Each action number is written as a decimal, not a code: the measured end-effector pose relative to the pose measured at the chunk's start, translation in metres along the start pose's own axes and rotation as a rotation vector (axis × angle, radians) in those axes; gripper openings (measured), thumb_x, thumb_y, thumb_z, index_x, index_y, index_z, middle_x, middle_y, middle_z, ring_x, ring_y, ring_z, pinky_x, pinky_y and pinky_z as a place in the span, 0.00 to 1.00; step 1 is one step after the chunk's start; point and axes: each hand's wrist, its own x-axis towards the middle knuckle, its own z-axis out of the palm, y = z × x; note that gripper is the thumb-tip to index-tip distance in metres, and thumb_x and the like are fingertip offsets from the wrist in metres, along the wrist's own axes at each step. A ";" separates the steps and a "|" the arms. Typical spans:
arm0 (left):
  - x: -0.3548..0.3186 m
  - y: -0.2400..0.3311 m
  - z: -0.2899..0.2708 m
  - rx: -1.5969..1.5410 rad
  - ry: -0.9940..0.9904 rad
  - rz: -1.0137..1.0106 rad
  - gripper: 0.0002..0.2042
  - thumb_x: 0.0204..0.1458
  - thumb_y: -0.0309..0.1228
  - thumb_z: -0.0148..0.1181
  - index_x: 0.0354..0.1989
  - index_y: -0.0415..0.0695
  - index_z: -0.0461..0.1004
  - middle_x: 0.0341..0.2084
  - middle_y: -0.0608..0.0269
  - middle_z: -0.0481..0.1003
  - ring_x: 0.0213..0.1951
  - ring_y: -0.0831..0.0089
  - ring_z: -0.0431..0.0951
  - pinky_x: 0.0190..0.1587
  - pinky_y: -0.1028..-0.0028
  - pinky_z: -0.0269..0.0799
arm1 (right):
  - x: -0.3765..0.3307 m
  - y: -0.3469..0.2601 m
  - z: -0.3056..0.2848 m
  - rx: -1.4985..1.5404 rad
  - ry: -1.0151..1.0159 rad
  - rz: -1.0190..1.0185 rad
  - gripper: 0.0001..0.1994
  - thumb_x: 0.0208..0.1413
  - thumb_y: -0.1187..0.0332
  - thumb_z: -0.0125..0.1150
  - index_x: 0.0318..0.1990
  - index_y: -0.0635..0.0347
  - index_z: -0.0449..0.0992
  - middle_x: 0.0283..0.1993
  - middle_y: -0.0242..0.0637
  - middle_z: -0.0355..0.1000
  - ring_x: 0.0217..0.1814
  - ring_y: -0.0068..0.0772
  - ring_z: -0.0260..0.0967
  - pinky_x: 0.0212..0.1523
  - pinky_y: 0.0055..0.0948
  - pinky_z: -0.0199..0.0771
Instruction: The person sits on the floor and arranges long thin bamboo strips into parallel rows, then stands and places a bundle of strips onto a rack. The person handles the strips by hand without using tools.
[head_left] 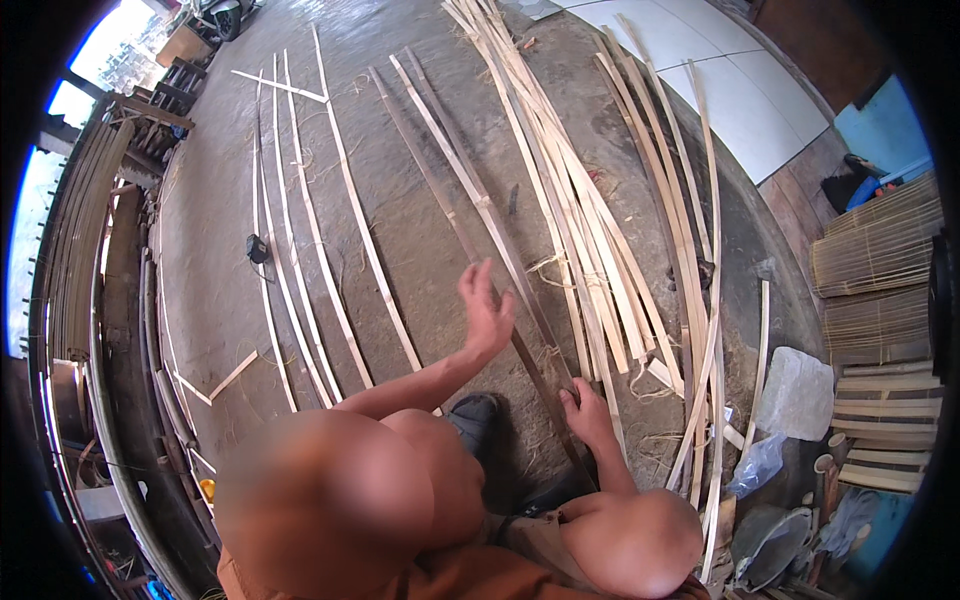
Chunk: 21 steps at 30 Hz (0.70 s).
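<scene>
Bent knees fill the bottom of the frame, with a dark shoe (pixel 475 412) between them on the grey concrete floor (pixel 220 200). Just right of centre, low in the frame, the right hand (pixel 588 412) rests on a long dark bamboo strip (pixel 470 235), fingers curled together over its near end. That strip runs from the hand diagonally up and left toward the top centre. At centre, the left hand (pixel 486 312) hovers above the same strip, fingers apart and holding nothing. Right of it, a thick bundle of pale bamboo slats (pixel 560 190) fans from top centre down to lower right. Several thin pale strips (pixel 310 230) lie separately on the floor in the upper left. Woven bamboo mats (pixel 875 270) stand at the right edge
</scene>
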 end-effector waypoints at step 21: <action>0.062 0.015 0.059 -0.478 -0.622 -0.250 0.21 0.63 0.41 0.59 0.54 0.34 0.72 0.38 0.51 0.80 0.40 0.63 0.81 0.45 0.65 0.77 | -0.040 -0.011 -0.203 -0.455 0.754 0.064 0.21 0.65 0.61 0.60 0.59 0.65 0.71 0.44 0.62 0.78 0.43 0.64 0.77 0.42 0.53 0.75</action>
